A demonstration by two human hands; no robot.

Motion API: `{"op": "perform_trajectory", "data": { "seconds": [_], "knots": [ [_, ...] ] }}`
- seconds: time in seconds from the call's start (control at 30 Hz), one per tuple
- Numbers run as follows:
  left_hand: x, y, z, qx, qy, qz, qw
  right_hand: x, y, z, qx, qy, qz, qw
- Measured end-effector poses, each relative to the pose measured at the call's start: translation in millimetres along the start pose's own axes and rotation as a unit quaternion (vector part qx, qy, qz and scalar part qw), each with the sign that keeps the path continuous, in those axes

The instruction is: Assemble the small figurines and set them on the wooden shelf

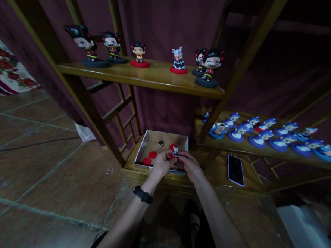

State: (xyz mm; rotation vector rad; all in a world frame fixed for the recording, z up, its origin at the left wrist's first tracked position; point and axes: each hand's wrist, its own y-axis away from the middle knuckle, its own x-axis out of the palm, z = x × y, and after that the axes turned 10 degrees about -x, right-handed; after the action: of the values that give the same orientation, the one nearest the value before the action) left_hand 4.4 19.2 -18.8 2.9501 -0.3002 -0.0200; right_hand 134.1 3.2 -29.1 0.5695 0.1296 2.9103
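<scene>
Over the shallow cardboard box [140,147], my left hand [162,162] and my right hand [191,165] meet around a small figurine [175,152] with pale blue-grey hair and dark clothing. The fingers of both hands pinch it from either side, near its bottom. Inside the box lie several flat red discs [152,154], one of them partly behind the figurine. A small dark piece [161,143] rests near the box's back wall. A black watch band [143,194] circles my left wrist.
Several figurines stand on the wooden shelf [157,74] above the box, including a blue-haired one [178,59] on a red base. More blue-and-white figurines [261,137] line the lower right shelf. A phone [235,170] lies right of the box. A wooden post [92,117] rises at left.
</scene>
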Motion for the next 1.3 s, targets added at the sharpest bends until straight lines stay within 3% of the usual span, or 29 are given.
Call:
{"op": "perform_trajectory", "data": {
  "seconds": [0.23,0.57,1.3],
  "knots": [
    [-0.5,2.0,1.3,0.025,-0.099,-0.049,0.994,1.7,1.8,2.7,-0.007,0.006,0.004,1.0],
    [-0.3,10.7,-13.1,0.057,-0.254,-0.072,0.963,6.2,5.6,8.6,0.001,-0.012,-0.001,1.0],
    [3.3,17.8,-17.9,0.058,-0.354,-0.075,0.93,5.6,3.7,7.6,-0.002,0.014,-0.001,1.0]
  ]
}}
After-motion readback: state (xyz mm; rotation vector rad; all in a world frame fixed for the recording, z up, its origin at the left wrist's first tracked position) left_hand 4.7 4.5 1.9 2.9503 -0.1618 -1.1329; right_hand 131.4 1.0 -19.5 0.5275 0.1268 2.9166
